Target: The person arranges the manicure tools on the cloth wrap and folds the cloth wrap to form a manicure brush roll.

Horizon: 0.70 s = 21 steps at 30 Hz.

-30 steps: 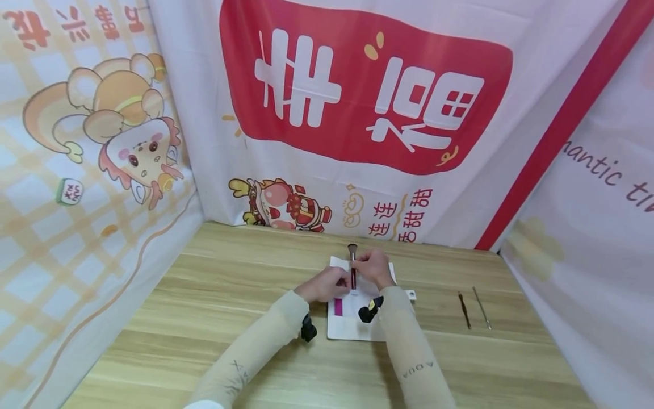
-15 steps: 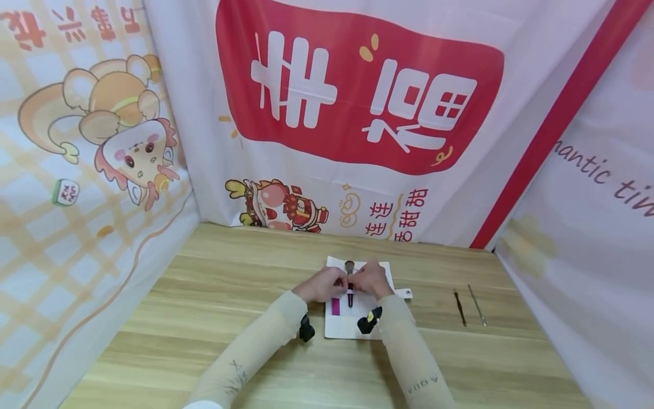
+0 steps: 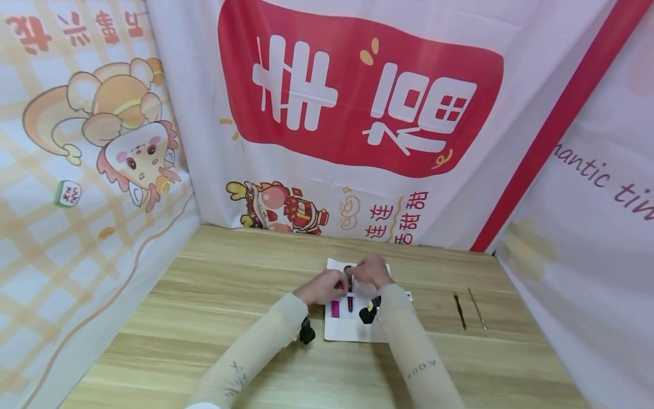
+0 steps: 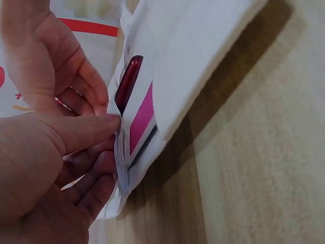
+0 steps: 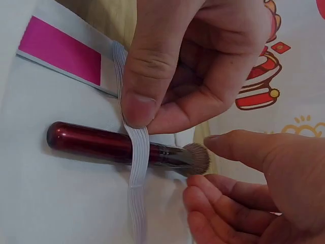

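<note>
A makeup brush [image 5: 91,141] with a dark red handle lies on a white fabric pouch [image 3: 352,329], its handle under a white elastic band [image 5: 138,168]. My left hand [image 3: 327,287] pinches the band beside the brush, thumb on top, as the left wrist view also shows. My right hand [image 3: 373,271] is at the bristle end, its thumb and loosely bent fingers spread on either side of the bristles [image 5: 197,158]. Whether they touch the bristles is hard to tell. A magenta patch [image 5: 63,48] shows on the pouch left of the brush.
Two thin tools lie apart on the wooden table [image 3: 245,272] to the right: a dark brown one [image 3: 460,311] and a silver one [image 3: 477,308]. A printed cloth [image 3: 357,85] hangs behind the table, with more cloth at both sides.
The brush has slid toward me under the elastic band. My right hand has shifted from the handle up to the bristle end and loosened; my left hand stays at the band.
</note>
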{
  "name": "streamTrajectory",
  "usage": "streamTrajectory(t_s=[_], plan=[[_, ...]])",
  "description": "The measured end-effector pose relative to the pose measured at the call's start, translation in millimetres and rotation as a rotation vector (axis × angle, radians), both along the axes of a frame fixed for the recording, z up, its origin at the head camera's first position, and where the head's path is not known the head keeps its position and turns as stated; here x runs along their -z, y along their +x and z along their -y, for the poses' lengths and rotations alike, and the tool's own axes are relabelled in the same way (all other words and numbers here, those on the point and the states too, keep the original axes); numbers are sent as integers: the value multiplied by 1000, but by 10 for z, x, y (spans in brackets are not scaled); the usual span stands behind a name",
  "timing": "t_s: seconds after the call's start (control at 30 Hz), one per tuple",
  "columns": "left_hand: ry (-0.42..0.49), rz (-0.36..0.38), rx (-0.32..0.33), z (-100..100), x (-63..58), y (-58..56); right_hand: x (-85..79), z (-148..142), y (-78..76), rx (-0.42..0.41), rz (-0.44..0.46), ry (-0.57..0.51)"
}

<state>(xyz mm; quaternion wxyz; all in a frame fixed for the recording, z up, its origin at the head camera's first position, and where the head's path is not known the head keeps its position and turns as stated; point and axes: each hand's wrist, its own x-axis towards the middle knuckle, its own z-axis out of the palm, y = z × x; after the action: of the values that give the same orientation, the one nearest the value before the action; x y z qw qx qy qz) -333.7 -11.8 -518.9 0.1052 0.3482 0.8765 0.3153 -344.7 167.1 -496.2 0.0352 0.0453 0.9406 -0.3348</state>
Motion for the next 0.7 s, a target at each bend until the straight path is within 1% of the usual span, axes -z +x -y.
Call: streamTrajectory(t_s=[0.07, 0.2, 0.3, 0.37, 0.5, 0.63, 0.7], plan=[[2, 4, -7, 3, 2, 0, 28, 18, -47, 5, -32, -13], [-4, 2, -7, 3, 5, -5, 118, 55, -111, 54, -36, -7], [-6, 2, 4, -14, 22, 6, 193, 57, -112, 92, -36, 13], [-6, 0, 8, -18, 25, 9, 215, 62, -107, 103, -42, 18], [-17, -10, 4, -13, 18, 5, 181, 78, -82, 105, -45, 15], [-18, 3, -5, 7, -12, 10, 92, 101, -40, 82, -18, 2], [-16, -3, -6, 15, -34, 18, 51, 105, -13, 64, -24, 8]])
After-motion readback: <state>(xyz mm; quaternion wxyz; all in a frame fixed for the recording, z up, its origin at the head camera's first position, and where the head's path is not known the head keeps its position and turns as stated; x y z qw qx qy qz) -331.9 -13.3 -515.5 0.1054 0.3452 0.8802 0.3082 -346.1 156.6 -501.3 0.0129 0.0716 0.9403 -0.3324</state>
